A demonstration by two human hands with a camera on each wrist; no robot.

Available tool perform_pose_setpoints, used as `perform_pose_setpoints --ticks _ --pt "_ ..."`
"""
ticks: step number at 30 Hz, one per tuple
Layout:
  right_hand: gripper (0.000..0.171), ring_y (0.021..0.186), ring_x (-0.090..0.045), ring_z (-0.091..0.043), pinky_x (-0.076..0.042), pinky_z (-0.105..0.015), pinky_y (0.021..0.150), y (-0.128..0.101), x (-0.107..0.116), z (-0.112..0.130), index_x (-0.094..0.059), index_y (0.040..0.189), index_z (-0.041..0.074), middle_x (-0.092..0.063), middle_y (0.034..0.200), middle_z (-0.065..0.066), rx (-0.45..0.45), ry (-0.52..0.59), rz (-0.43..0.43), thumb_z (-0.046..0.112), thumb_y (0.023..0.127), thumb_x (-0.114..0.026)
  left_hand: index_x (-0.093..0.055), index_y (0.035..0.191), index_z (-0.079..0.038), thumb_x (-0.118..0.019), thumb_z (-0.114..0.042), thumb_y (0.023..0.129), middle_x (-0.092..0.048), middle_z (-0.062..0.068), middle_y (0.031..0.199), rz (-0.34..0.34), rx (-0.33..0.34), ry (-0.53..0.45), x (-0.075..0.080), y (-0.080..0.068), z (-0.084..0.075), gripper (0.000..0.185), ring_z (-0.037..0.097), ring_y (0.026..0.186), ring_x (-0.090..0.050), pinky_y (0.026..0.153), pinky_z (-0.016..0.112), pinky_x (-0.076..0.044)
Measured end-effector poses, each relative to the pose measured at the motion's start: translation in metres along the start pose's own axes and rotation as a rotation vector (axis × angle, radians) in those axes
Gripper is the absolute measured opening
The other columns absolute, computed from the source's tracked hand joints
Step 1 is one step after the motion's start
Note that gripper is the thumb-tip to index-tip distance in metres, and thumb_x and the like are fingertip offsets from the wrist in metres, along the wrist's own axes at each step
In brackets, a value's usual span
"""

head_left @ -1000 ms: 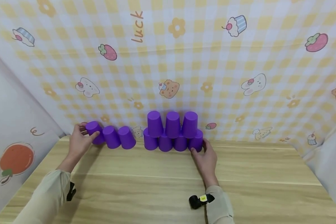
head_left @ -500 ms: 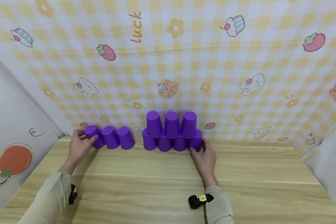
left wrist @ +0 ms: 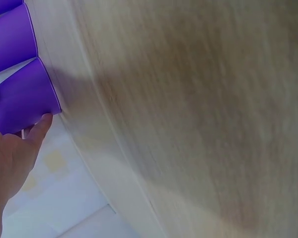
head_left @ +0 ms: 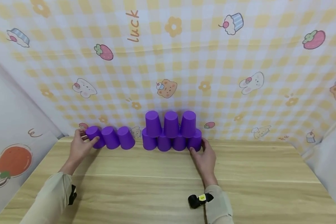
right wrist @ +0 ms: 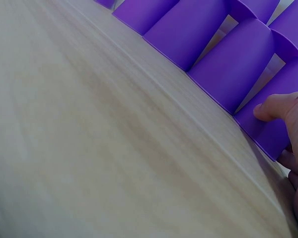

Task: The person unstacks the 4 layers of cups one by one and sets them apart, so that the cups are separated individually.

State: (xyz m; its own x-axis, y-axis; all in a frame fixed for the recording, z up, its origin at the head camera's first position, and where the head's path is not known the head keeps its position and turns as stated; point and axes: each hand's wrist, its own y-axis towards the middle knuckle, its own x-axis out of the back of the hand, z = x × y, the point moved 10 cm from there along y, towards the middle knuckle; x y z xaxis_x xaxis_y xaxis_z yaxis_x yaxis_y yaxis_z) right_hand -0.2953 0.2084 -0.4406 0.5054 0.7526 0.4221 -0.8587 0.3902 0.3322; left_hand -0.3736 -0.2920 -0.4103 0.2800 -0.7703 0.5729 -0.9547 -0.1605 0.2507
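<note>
Lower frame, head view: two beige sleeves are seen, left one [head_left: 49, 200] at lower left, right one [head_left: 219, 203] at lower centre, each with a black strap at the wrist; a yellow tag is seen on the right strap [head_left: 200, 199]. A light wooden table [head_left: 156, 193] fills the lower half.

Mid frame: the left hand [head_left: 79, 147] is placed at centre left, curled round the leftmost cup [head_left: 95, 136] of a row of three purple cups [head_left: 110, 137], thumb on the near side, fingers behind. In the left wrist view, the thumb tip [left wrist: 43, 124] is pressed against the cup's rim edge; the other fingers are hidden, so their spread cannot be told. All three cups are upside down, side by side and touching.

The right hand [head_left: 205, 158] is placed just right of centre, gripping the rightmost bottom cup [head_left: 196, 140] of the pyramid [head_left: 171, 132]. The thumb [right wrist: 275, 106] is pressed on the cup's near wall in the right wrist view, fingers wrapped round its right side, held close together.

The pyramid is set at frame centre, just right of the row, near but apart: four upside-down purple cups below, three on top.

Far: a yellow checked backdrop [head_left: 212, 62] with cartoon bears, strawberries and cupcakes is hung behind the table across the upper frame.
</note>
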Motion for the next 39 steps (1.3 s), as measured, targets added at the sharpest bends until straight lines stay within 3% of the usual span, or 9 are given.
perform_pose_setpoints --ticks 3,6,9,12,15,19,22,27,39 --pt "0.056 0.101 -0.052 -0.021 -0.040 -0.030 0.087 0.000 -0.001 0.001 -0.048 0.117 0.009 -0.055 0.111 -0.010 0.003 -0.003 0.002 0.022 0.068 -0.071 -0.025 0.122 0.003 -0.063 -0.027 0.077 -0.039 0.026 0.115 0.041 0.006 -0.022 0.002 -0.008 -0.016 0.066 0.035 0.102 -0.044 0.084 0.041 -0.041" --pt "0.056 0.101 -0.052 -0.021 -0.040 -0.031 0.087 -0.001 -0.001 0.001 -0.048 0.117 0.008 -0.055 0.111 -0.010 0.006 0.000 0.001 0.022 0.068 -0.071 -0.018 0.130 0.000 -0.061 -0.028 0.079 -0.036 0.026 0.119 0.062 0.023 -0.023 0.000 -0.004 -0.004 0.073 0.037 0.104 -0.041 0.083 0.044 -0.040" --pt "0.055 0.100 -0.052 -0.020 -0.040 -0.030 0.087 -0.001 0.001 0.002 -0.049 0.116 0.009 -0.056 0.110 -0.009 0.004 -0.005 -0.009 0.022 0.068 -0.071 -0.021 0.133 -0.012 -0.059 -0.032 0.079 -0.039 0.016 0.122 -0.027 0.042 -0.016 0.005 0.009 0.024 0.069 0.028 0.105 -0.041 0.082 0.033 -0.041" --pt "0.055 0.100 -0.052 -0.020 -0.040 -0.030 0.087 -0.001 0.002 0.003 -0.049 0.116 0.009 -0.056 0.110 -0.009 -0.001 0.001 -0.011 0.021 0.068 -0.071 -0.032 0.126 -0.020 -0.060 -0.024 0.079 -0.044 0.004 0.120 -0.190 0.032 -0.100 0.021 0.015 0.031 0.055 0.017 0.105 -0.041 0.078 0.023 -0.038" --pt "0.055 0.101 -0.052 -0.020 -0.040 -0.030 0.088 -0.001 0.001 0.003 -0.048 0.117 0.009 -0.055 0.111 -0.009 -0.006 0.009 0.000 0.021 0.068 -0.070 -0.042 0.118 -0.019 -0.058 -0.009 0.076 -0.045 0.000 0.117 -0.330 -0.041 -0.276 0.034 0.011 0.006 0.047 0.013 0.106 -0.041 0.082 0.024 -0.034" --pt "0.055 0.101 -0.051 -0.020 -0.039 -0.030 0.088 -0.001 0.001 0.003 -0.048 0.117 0.010 -0.054 0.111 -0.009 -0.007 0.004 0.000 0.021 0.069 -0.070 -0.051 0.111 -0.012 -0.052 0.004 0.073 -0.048 0.006 0.111 -0.411 -0.195 -0.399 0.034 -0.017 -0.076 0.041 0.018 0.103 -0.042 0.085 0.029 -0.036" --pt "0.055 0.101 -0.051 -0.020 -0.040 -0.031 0.088 -0.001 0.002 0.003 -0.048 0.117 0.009 -0.055 0.111 -0.009 -0.003 0.001 -0.002 0.021 0.068 -0.071 -0.052 0.109 -0.007 -0.049 0.008 0.072 -0.049 0.009 0.109 -0.365 -0.306 -0.382 0.022 -0.041 -0.143 0.040 0.020 0.102 -0.043 0.085 0.034 -0.039" --pt "0.055 0.101 -0.052 -0.021 -0.040 -0.031 0.087 0.000 0.002 0.004 -0.048 0.117 0.009 -0.055 0.111 -0.010 0.019 -0.001 0.002 0.020 0.068 -0.070 -0.046 0.114 0.000 -0.057 0.006 0.074 -0.046 0.010 0.115 -0.157 -0.404 -0.313 -0.021 -0.054 -0.199 0.042 0.024 0.106 -0.041 0.086 0.041 -0.038" --pt "0.055 0.100 -0.052 -0.021 -0.040 -0.031 0.087 -0.001 0.001 0.003 -0.049 0.117 0.009 -0.055 0.110 -0.010 0.000 -0.013 0.002 0.021 0.068 -0.071 -0.031 0.128 -0.015 -0.063 -0.024 0.077 -0.037 0.005 0.124 0.108 -0.363 -0.288 -0.104 -0.041 -0.212 0.061 0.023 0.110 -0.039 0.087 0.049 -0.033"
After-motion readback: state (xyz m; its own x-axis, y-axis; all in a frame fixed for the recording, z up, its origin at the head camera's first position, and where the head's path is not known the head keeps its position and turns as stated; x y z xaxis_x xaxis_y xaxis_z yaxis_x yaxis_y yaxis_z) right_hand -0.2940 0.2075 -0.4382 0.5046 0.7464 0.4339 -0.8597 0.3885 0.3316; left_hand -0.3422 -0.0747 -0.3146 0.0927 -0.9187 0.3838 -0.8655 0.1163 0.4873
